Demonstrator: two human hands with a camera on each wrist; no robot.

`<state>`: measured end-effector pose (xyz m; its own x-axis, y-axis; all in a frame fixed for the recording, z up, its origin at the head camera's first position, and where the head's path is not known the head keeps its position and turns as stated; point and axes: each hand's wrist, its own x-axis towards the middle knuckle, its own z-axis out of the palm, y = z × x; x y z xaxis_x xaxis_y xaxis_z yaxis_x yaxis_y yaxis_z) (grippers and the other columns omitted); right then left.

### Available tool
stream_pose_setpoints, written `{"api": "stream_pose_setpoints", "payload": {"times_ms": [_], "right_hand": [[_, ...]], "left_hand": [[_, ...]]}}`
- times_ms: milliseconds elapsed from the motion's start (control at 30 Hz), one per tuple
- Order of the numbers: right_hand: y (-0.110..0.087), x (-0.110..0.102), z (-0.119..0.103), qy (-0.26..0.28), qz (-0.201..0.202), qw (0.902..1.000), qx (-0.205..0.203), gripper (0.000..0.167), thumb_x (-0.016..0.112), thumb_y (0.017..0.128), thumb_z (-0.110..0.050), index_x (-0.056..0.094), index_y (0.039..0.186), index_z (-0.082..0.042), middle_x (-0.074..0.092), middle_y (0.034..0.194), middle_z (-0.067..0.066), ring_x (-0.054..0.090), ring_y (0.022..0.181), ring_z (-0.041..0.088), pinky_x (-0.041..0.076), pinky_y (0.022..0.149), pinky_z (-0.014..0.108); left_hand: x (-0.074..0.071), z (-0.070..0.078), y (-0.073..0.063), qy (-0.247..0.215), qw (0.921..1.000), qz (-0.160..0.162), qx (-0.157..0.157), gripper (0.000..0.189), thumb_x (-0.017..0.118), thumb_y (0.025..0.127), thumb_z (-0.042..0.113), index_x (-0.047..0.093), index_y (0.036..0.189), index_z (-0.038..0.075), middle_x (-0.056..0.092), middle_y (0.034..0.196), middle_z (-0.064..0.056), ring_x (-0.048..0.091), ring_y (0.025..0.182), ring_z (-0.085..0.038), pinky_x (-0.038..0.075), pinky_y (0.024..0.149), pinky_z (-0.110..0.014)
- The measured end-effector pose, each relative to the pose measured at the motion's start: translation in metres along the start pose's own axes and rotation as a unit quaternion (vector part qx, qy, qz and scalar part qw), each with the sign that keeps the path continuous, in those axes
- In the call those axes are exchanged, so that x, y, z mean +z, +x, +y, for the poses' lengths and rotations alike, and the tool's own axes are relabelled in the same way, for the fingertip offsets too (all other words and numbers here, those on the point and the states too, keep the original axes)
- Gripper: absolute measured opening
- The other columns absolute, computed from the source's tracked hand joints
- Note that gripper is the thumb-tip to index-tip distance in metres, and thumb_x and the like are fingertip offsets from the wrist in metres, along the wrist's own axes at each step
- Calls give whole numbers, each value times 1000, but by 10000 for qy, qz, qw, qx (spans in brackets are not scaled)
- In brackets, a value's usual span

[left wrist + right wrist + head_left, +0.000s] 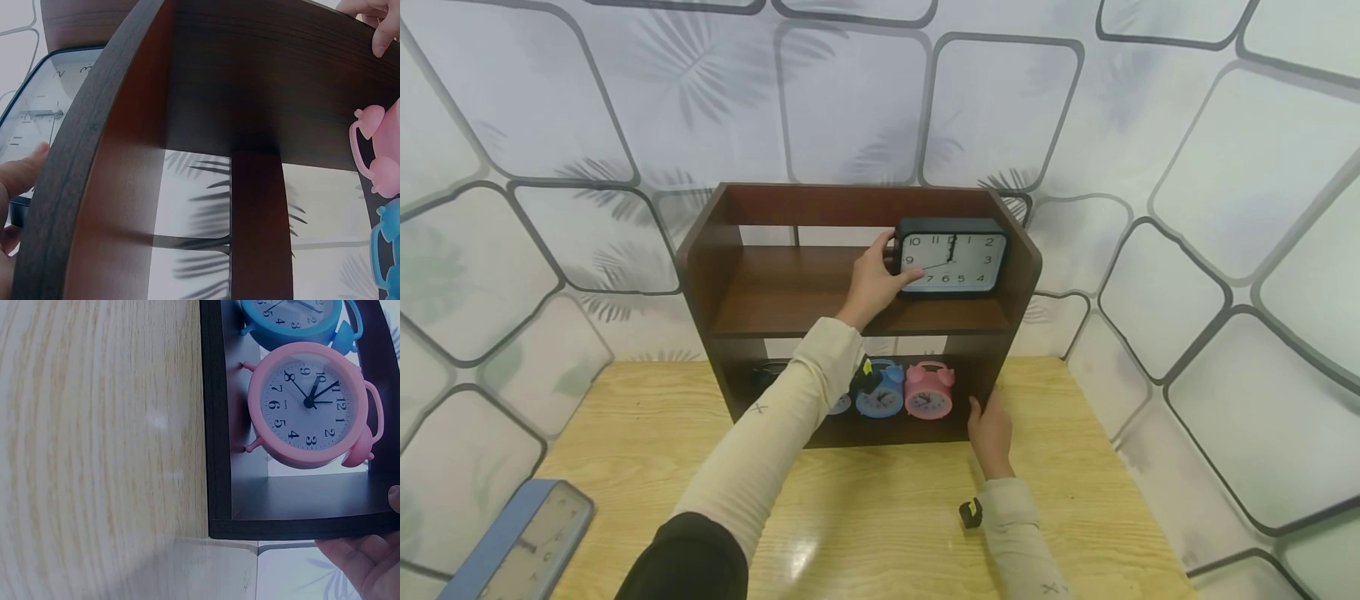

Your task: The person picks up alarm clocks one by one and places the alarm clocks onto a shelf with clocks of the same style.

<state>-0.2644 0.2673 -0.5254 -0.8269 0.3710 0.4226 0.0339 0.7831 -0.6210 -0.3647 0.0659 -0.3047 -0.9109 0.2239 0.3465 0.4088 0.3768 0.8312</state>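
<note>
A black rectangular clock [966, 265] with a white face stands at the right end of the upper level of a brown wooden shelf [850, 326]. My left hand [874, 279] holds its left end, thumb across the face and fingers at the side; the left wrist view also shows the thumb on the clock face [44, 87]. At the lower right, my right hand [992, 432] grips the shelf's side panel, thumb inside and fingers outside. Below, on the lower level, sit a pink alarm clock [309, 403] and a blue alarm clock [882, 392].
My left forearm partly covers another white-faced clock [840, 405] and a dark clock [767, 372] on the lower level. A blue rectangular clock [523, 546] lies at the front left of the wood-grain table [880, 500]. Patterned wall covering [857, 100] rises behind the shelf.
</note>
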Motion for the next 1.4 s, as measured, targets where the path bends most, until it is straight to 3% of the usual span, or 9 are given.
{"api": "stream_pose_setpoints", "payload": {"times_ms": [267, 500, 933, 1167, 1300, 1400], "right_hand": [[0, 1, -2, 5, -3, 10000, -46, 47, 55, 93, -12, 41, 127, 18, 59, 98, 42, 59, 87, 55, 46, 77, 58], [0, 1, -2, 24, 31, 10000, -68, 47, 55, 92, -11, 41, 127, 17, 59, 99, 42, 59, 88, 55, 46, 78, 58], [0, 2, -1, -53, 94, 9999, -112, 48, 56, 92, -12, 41, 126, 18, 58, 94, 43, 58, 86, 56, 46, 76, 59], [0, 1, -2, -29, 64, 10000, -68, 49, 56, 92, -12, 41, 126, 20, 57, 100, 43, 57, 90, 57, 45, 80, 59], [-1, 2, -1, -28, 100, 9999, -102, 48, 56, 92, -12, 42, 125, 20, 57, 99, 43, 57, 89, 57, 45, 79, 59], [0, 3, -1, -33, 106, 9999, -109, 48, 56, 92, -11, 42, 125, 20, 57, 98, 43, 57, 89, 57, 45, 79, 59]], "left_hand": [[-2, 2, -4, 10, 10000, -48, 23, 79, 72, 82, 28, 28, 146, 14, 54, 132, -12, 52, 121, -24, 46, 95, -40], [-8, 2, -11, 167, 9987, 221, 426, 75, 70, 84, 27, 30, 145, 11, 50, 134, -12, 52, 121, -25, 45, 98, -40], [-34, 2, -49, 976, 9867, 776, 1044, 65, 66, 85, 21, 36, 142, 11, 50, 136, -10, 48, 125, -25, 40, 103, -42], [-49, 1, -80, 1736, 9702, 864, 1450, 65, 67, 84, 26, 38, 140, 11, 50, 136, -9, 48, 123, -27, 43, 99, -44], [-57, -3, -98, 2320, 9515, 979, 1765, 66, 70, 82, 28, 40, 139, 11, 52, 133, -10, 51, 121, -28, 48, 92, -44], [-64, -7, -111, 2794, 9323, 1049, 2043, 67, 72, 80, 27, 42, 138, 11, 54, 129, -12, 52, 118, -27, 48, 92, -42]]}}
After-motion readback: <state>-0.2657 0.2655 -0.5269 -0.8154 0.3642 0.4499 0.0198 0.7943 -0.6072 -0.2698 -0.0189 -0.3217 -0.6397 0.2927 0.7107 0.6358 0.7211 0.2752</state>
